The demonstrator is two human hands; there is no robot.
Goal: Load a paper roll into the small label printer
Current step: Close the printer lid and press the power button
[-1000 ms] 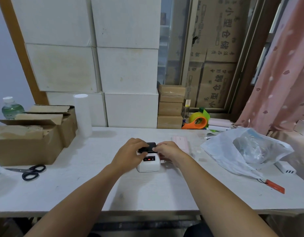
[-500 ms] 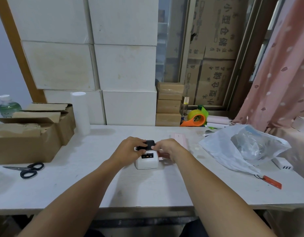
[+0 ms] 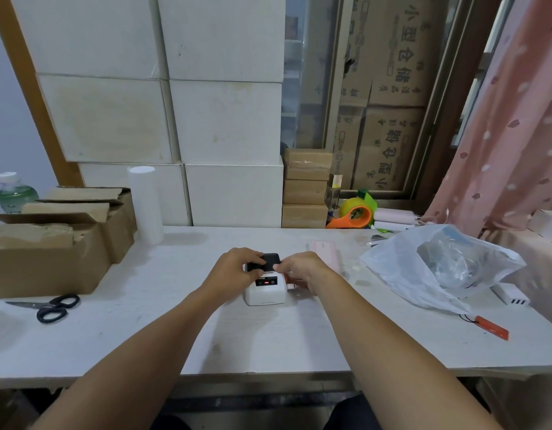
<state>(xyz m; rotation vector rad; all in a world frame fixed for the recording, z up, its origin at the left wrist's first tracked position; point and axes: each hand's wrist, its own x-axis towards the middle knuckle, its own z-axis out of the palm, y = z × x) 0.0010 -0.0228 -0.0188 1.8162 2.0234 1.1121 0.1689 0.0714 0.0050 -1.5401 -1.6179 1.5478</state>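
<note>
From where I sit, I see the small label printer (image 3: 266,288) standing on the white table (image 3: 268,339) at the middle, just ahead of me, its white front facing me with a dark strip that shows a small red light. Both of my hands are on its black lid (image 3: 265,261) at the top. My left hand (image 3: 234,270) covers the lid's left side, fingers curled over it and pressed against the black surface; my right hand (image 3: 302,270) comes in from the right with fingertips pinched at the lid's right front edge. I cannot tell whether the lid is fully down or a little raised, and I cannot see any paper roll inside, since my hands hide the compartment. A tall white roll (image 3: 145,204) stands upright well to the left at the back of the table, beside an open cardboard box (image 3: 51,252). Black-handled scissors (image 3: 49,307) lie flat in front of that box. To the right, a crumpled white plastic bag (image 3: 436,268) lies on the table, with a white charger block (image 3: 510,293) and an orange tag (image 3: 492,328) near it. An orange and green tape dispenser (image 3: 355,214) sits at the back, next to a stack of small brown boxes (image 3: 305,187).
</note>
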